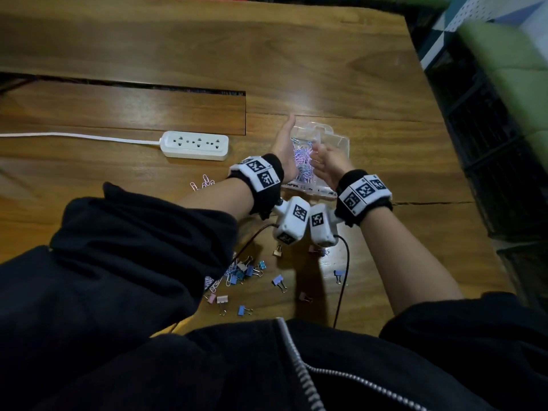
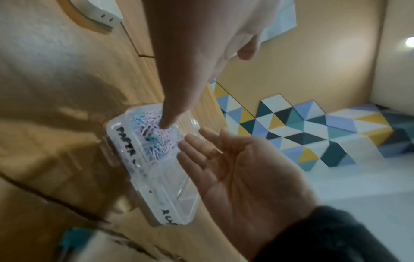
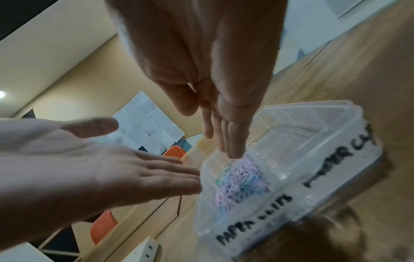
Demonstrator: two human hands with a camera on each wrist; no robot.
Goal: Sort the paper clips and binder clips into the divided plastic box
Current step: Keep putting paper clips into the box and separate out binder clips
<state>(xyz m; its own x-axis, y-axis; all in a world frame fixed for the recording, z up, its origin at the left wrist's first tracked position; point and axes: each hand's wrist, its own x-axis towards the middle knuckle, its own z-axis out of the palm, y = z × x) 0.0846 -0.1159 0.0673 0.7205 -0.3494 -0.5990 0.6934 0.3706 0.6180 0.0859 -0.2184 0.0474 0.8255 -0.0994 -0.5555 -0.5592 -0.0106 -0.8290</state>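
Note:
The clear divided box lies on the wooden table between my hands. Its compartment marked PAPER CLIPS holds a heap of pastel paper clips; the other marked compartment looks empty. My left hand stands open, palm toward the heap, at the box's left side. My right hand is open too, and its straight fingertips reach the heap's top. Loose binder clips and paper clips lie near my body; a few pink paper clips sit left of my left wrist.
A white power strip with its cable lies left of the box. A long slot cuts the table behind it. The table's right edge runs close beside the box. Dark wrist-camera cables trail over the clips.

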